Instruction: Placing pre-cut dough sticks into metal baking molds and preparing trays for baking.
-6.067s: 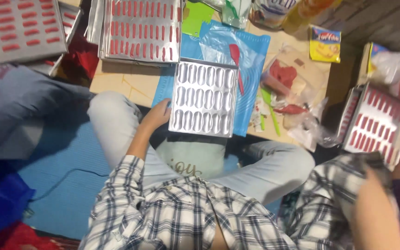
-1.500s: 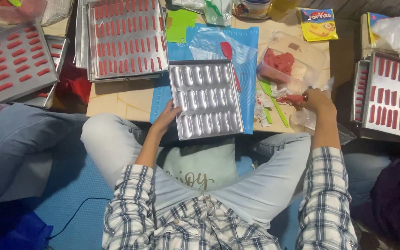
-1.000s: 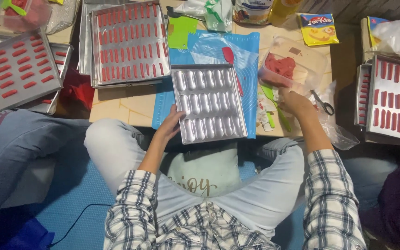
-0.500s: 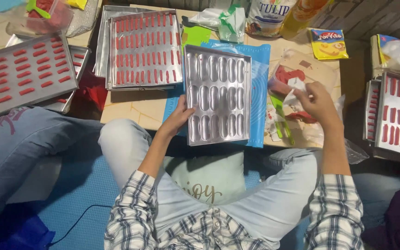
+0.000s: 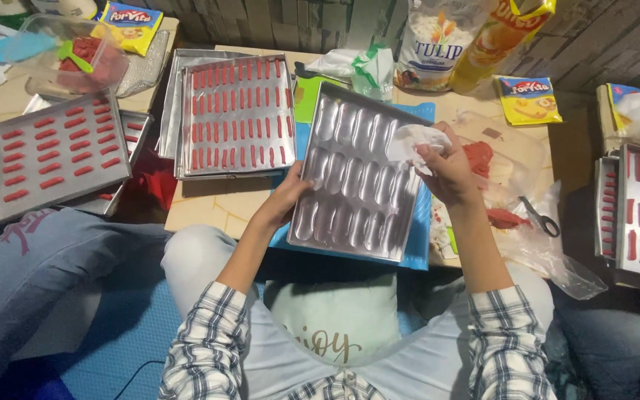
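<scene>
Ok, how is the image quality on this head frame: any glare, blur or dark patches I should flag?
Head view: strong glare on the empty metal mould tray, whose cavities reflect light in bright streaks; the right hand and the white cloth it holds look slightly soft; the left hand at the tray's edge is sharper; the lower corners fall into shadow; the filled tray is evenly lit.

Right hand now on tilted empty tray, clutching white tissue.
</scene>
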